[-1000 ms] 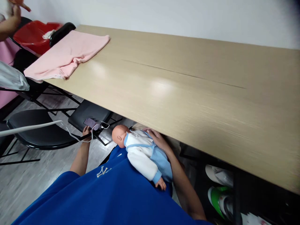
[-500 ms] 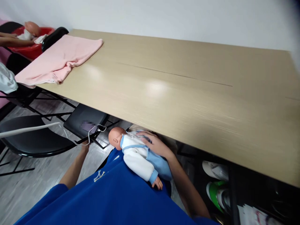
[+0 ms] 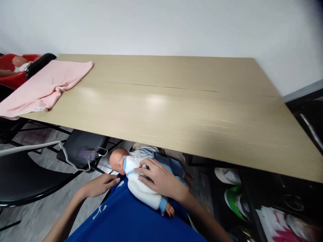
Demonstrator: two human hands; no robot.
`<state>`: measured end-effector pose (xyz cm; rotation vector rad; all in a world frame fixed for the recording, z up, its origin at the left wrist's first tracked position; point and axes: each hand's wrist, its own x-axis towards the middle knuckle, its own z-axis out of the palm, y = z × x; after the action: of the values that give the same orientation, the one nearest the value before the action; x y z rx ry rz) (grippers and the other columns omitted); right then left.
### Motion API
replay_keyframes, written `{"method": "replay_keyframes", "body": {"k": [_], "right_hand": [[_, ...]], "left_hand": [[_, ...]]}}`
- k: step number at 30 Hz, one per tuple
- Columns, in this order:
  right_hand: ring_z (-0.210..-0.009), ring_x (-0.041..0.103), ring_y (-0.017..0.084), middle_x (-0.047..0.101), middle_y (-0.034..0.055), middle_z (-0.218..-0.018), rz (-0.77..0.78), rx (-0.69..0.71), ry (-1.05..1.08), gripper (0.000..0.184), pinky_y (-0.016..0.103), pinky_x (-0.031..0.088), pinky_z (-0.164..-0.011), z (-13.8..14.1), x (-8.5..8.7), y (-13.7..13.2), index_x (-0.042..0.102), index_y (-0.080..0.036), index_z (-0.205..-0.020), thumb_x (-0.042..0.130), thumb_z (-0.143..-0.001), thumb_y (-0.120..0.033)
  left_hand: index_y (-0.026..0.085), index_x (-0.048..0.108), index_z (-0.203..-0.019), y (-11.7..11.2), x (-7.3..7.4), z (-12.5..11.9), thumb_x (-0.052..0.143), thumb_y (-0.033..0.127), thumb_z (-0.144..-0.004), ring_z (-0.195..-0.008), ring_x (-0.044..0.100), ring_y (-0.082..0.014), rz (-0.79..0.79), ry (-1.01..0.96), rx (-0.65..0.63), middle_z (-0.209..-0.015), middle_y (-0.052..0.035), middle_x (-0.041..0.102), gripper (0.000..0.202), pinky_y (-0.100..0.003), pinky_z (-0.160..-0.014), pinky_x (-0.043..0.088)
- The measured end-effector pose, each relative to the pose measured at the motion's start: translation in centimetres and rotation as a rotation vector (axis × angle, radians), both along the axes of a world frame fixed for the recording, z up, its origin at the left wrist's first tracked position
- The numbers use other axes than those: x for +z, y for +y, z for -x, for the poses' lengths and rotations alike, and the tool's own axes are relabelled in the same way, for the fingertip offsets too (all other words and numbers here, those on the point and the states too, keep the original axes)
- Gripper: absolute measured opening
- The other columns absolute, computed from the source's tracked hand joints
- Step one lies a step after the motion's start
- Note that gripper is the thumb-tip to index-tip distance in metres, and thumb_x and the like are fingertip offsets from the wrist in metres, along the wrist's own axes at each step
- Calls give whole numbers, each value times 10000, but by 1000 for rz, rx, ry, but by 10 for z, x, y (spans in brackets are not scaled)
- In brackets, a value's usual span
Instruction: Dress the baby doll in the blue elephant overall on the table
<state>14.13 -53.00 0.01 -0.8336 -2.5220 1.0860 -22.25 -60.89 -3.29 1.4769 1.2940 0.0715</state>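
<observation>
A baby doll [image 3: 143, 188] in a white top with light blue trim and blue trousers lies face down across my lap, its head to the left, beside the table's near edge. My right hand [image 3: 160, 178] rests on the doll's back with its fingers spread. Close to the doll's head is my left hand [image 3: 102, 185], its fingers stretched out over my blue shirt's edge, holding nothing. The doll's face is hidden.
A long wooden table [image 3: 176, 111] stands in front, with a pink towel [image 3: 47, 84] at its left end. Black chairs [image 3: 27, 178] stand at left, one bearing a blurred device with a white cable. Another person's arm reaches into a red basin [image 3: 15, 79]. Shelves at right hold bags and a green-white item [image 3: 233, 201].
My left hand has come from beside the chair to near the doll's head. My right hand has shifted up the doll's back. The view has turned to the right.
</observation>
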Motion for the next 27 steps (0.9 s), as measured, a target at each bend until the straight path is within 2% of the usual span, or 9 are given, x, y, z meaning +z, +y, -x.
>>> {"method": "replay_keyframes", "body": {"k": [3, 6, 9, 12, 14, 17, 21, 24, 27], "right_hand": [[-1305, 747, 312, 799, 102, -1331, 73, -19, -19, 367, 493, 584, -1207, 1, 2, -1, 779, -280, -1430, 675, -1200, -548], [-1229, 766, 313, 830, 81, -1261, 116, -58, -28, 347, 501, 557, -1211, 4, 2, -2, 754, -261, -1277, 822, -1104, -555], [-1163, 782, 294, 847, 56, -1206, 124, -45, -6, 296, 485, 551, -1198, 5, 3, -3, 730, -272, -1192, 891, -1045, -471], [-1208, 791, 278, 856, 49, -1230, 117, -10, 32, 227, 476, 522, -1259, 2, 5, -4, 732, -280, -1198, 877, -1047, -368], [-1224, 791, 273, 858, 53, -1240, 104, 24, 38, 174, 470, 517, -1267, -1, 9, -6, 742, -275, -1196, 845, -1063, -318], [-1162, 788, 262, 859, 47, -1186, 80, 103, 26, 68, 440, 555, -1171, -11, 19, -12, 757, -267, -1147, 789, -1091, -288], [-1085, 767, 274, 853, 46, -1129, 31, 179, -5, 151, 437, 570, -1065, -37, 32, -25, 778, -275, -1199, 801, -1092, -379], [-1048, 737, 281, 842, 57, -1092, -44, 168, -54, 145, 443, 575, -1017, -61, 31, -35, 807, -288, -1207, 680, -1141, -268], [-990, 712, 286, 818, 54, -1010, -97, 78, -63, 375, 470, 607, -993, -82, 20, -44, 843, -312, -1167, 496, -1172, -169]], "left_hand": [[279, 649, -960, 22, 43, -23, 615, 658, -1172, -835, 597, -234, -94, -163, -119, -914, -20, 630, 435, -370, -794, 521], [284, 645, -1052, 41, 51, -41, 683, 610, -1160, -990, 650, -254, -318, -306, -45, -1041, -44, 673, 346, -407, -923, 574], [316, 692, -1313, 60, 36, -50, 814, 627, -1089, -1329, 665, -340, -498, -296, -59, -1392, -116, 715, 402, -514, -1131, 583], [371, 703, -1500, 78, 17, -54, 921, 685, -993, -1492, 609, -399, -491, -326, -278, -1608, -133, 675, 635, -611, -1270, 525], [389, 739, -1499, 87, 7, -57, 957, 691, -957, -1484, 617, -397, -470, -350, -401, -1602, -122, 693, 658, -602, -1291, 514], [393, 769, -1482, 97, -6, -59, 913, 675, -1006, -1459, 625, -372, -528, -337, -453, -1552, -118, 719, 571, -545, -1271, 523], [368, 766, -1457, 109, -22, -55, 703, 699, -1143, -1362, 668, -343, -574, -314, -436, -1495, -120, 748, 461, -498, -1186, 535], [330, 723, -1490, 116, -33, -49, 552, 733, -1196, -1330, 699, -357, -573, -304, -372, -1460, -136, 768, 528, -524, -1178, 522], [289, 720, -1458, 120, -37, -45, 502, 728, -1214, -1294, 735, -358, -552, -320, -267, -1393, -148, 791, 548, -522, -1141, 547]]}}
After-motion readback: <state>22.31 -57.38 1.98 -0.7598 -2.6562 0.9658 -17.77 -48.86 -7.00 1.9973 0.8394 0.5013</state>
